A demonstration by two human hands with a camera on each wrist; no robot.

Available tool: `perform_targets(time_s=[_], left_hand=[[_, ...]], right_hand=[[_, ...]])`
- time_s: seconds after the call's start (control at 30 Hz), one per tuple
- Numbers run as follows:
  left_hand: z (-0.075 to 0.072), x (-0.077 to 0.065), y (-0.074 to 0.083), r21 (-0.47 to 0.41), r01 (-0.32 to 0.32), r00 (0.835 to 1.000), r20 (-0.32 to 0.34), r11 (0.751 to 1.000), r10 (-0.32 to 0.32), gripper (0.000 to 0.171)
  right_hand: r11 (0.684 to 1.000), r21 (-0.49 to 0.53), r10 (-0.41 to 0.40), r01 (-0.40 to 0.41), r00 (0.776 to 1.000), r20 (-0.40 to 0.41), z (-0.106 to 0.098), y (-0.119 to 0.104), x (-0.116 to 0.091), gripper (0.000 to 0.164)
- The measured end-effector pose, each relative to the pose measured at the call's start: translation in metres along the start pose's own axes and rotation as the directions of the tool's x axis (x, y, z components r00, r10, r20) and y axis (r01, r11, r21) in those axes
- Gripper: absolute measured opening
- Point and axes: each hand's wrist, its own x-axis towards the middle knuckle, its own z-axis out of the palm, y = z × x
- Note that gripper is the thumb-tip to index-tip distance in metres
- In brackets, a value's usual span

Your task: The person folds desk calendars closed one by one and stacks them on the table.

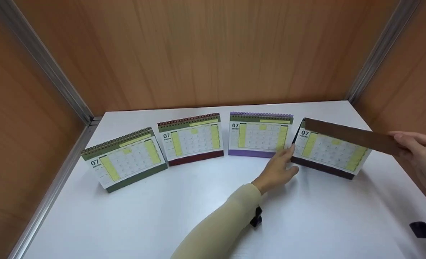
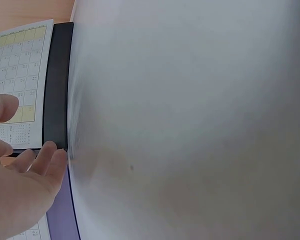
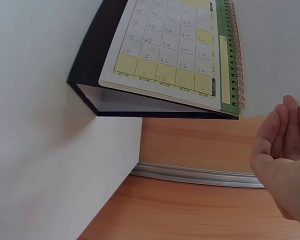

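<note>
The rightmost desk calendar (image 1: 330, 147) stands on the table, with a dark base strip and a page marked 07. My right hand (image 1: 421, 154) pinches the far end of a brown cover sheet (image 1: 357, 136), which stretches from that calendar's top across its front in the head view. In the right wrist view, the curled fingers (image 3: 285, 120) are beside the spiral binding (image 3: 236, 60). My left hand (image 1: 277, 171) reaches to the calendar's left side. Its fingertips (image 2: 50, 150) are right at the lower corner of the black base (image 2: 57, 85), the fingers loosely bent.
Left of that calendar stand a purple-based calendar (image 1: 259, 136), a dark red-based one (image 1: 191, 138) and a green-based one (image 1: 126, 158), all showing 07. Wooden panels (image 1: 213, 54) with metal corner strips (image 1: 382, 46) enclose the white table (image 1: 162, 223).
</note>
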Motion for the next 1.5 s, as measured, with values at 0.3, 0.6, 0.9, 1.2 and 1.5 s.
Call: perform_targets(time_s=[0.3,0.6,0.9,1.2,1.5], left_hand=[[-0.001,0.0,-0.003,0.008,-0.021,1.0,-0.005,1.0,0.021,0.076],[-0.003,0.0,-0.005,0.009,-0.028,1.0,0.0,1.0,0.028,0.075],[-0.004,0.002,-0.006,0.034,-0.057,0.998,0.007,0.998,0.057,0.075],[-0.003,0.004,-0.006,0.012,-0.049,0.999,0.011,0.999,0.049,0.077],[-0.001,0.005,-0.007,0.011,-0.056,0.998,-0.014,0.998,0.056,0.075]], right_hand=[[1.0,0.029,0.011,-0.011,1.0,-0.009,-0.001,0.012,-0.008,0.016],[1.0,-0.027,-0.001,0.0,1.0,-0.003,-0.005,0.021,-0.011,0.018],[0.999,-0.033,0.038,-0.04,0.998,-0.045,-0.004,0.033,-0.016,0.018],[0.999,0.037,0.038,-0.036,0.998,-0.054,-0.004,0.049,-0.019,0.017],[0.998,-0.021,0.055,-0.057,0.995,-0.082,-0.005,0.062,-0.016,0.015]])
